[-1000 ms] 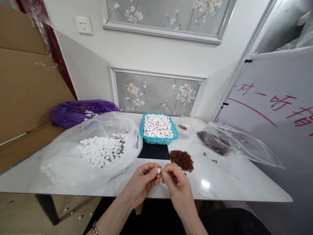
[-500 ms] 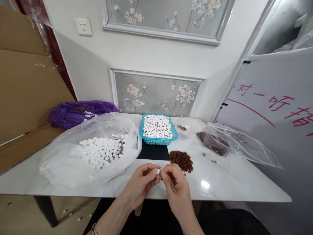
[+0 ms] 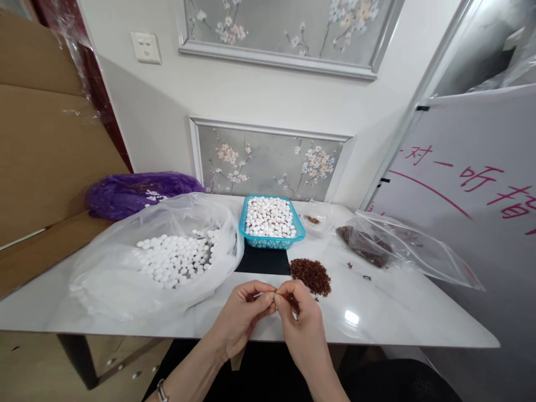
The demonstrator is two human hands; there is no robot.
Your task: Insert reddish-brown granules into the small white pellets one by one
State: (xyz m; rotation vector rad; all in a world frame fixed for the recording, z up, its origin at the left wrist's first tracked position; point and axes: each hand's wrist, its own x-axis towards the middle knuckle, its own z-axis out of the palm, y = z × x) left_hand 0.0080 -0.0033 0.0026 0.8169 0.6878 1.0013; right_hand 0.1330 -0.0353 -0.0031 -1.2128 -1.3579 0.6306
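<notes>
My left hand (image 3: 245, 315) and my right hand (image 3: 299, 318) meet fingertip to fingertip over the near edge of the white table (image 3: 377, 312). Both are pinched together on something tiny; the small white bead that showed between them is now covered by the fingers. Just beyond my right hand lies a pile of small dark red-brown pieces (image 3: 310, 275). A clear plastic bag of white beads (image 3: 173, 258) lies open to the left. A teal basket (image 3: 272, 241) heaped with white beads stands behind the pile.
A purple bag (image 3: 134, 192) lies at the back left. A clear zip bag (image 3: 397, 248) with dark pieces lies to the right, a few loose pieces beside it. A whiteboard with red writing (image 3: 469, 184) leans at the right. Brown cardboard (image 3: 42, 139) stands at the left.
The white bead seen between my fingertips is now hidden by them. Both hands stay in the same place, pinched a little closer.
</notes>
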